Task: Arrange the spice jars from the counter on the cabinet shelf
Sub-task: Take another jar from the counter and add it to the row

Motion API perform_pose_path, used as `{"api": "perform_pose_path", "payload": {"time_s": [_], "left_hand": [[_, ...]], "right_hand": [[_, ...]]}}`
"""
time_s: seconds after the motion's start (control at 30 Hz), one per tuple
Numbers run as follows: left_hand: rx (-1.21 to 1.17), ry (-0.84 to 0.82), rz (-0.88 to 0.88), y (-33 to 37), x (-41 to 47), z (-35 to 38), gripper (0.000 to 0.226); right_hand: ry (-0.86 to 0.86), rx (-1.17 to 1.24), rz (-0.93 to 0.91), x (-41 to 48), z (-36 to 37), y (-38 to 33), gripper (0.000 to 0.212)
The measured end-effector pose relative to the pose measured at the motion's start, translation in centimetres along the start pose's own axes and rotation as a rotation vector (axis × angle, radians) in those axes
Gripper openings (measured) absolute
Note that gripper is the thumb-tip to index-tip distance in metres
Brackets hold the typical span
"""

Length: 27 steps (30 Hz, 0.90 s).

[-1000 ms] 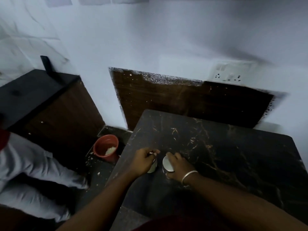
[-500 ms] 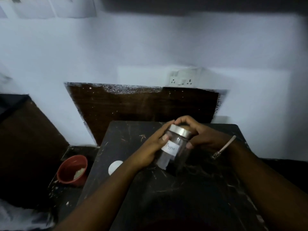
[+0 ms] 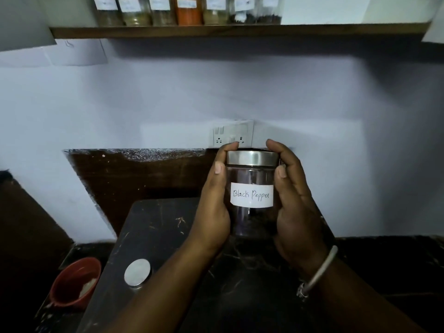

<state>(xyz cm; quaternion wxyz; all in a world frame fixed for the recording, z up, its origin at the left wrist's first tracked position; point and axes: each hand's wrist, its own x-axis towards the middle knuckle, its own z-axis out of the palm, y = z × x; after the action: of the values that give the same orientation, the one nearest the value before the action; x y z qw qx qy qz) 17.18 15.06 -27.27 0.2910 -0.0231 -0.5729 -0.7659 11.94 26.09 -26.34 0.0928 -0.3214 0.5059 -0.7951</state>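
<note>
A clear glass jar [image 3: 251,195] with a steel lid and a white label reading "Black Pepper" is upright in the air above the dark marble counter [image 3: 168,236]. My left hand [image 3: 212,212] wraps its left side and my right hand [image 3: 294,207] its right side. A second jar [image 3: 137,272] stands on the counter's near left; only its round steel lid shows from above. High at the top runs the wooden cabinet shelf [image 3: 240,30], with a row of several labelled spice jars [image 3: 188,10] on its left and middle part.
A wall socket plate [image 3: 233,134] sits just behind the held jar. A red bowl [image 3: 74,283] with something white in it rests on the floor left of the counter. The shelf's right end holds a white box.
Both hands lifted the Black Pepper jar higher off the counter and turned it upright. The view tilted up, so the shelf with its jars came into sight.
</note>
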Motion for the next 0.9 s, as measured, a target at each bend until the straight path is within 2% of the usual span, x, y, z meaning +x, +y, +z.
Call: {"api": "perform_pose_path", "payload": {"time_s": [0.27,0.4,0.9], "left_hand": [[0.044,0.024,0.032,0.7,-0.3,1.7,0.038],[0.083,0.020,0.066,1.0,-0.2,2.0,0.044],[0.086,0.031,0.096,1.5,0.3,3.2,0.037]], "right_hand": [[-0.001,0.101,0.018,0.1,-0.8,-1.8,0.041],[-0.011,0.128,0.007,0.4,-1.1,-1.9,0.041],[-0.029,0.122,-0.009,1.4,-2.3,-1.8,0.039]]}}
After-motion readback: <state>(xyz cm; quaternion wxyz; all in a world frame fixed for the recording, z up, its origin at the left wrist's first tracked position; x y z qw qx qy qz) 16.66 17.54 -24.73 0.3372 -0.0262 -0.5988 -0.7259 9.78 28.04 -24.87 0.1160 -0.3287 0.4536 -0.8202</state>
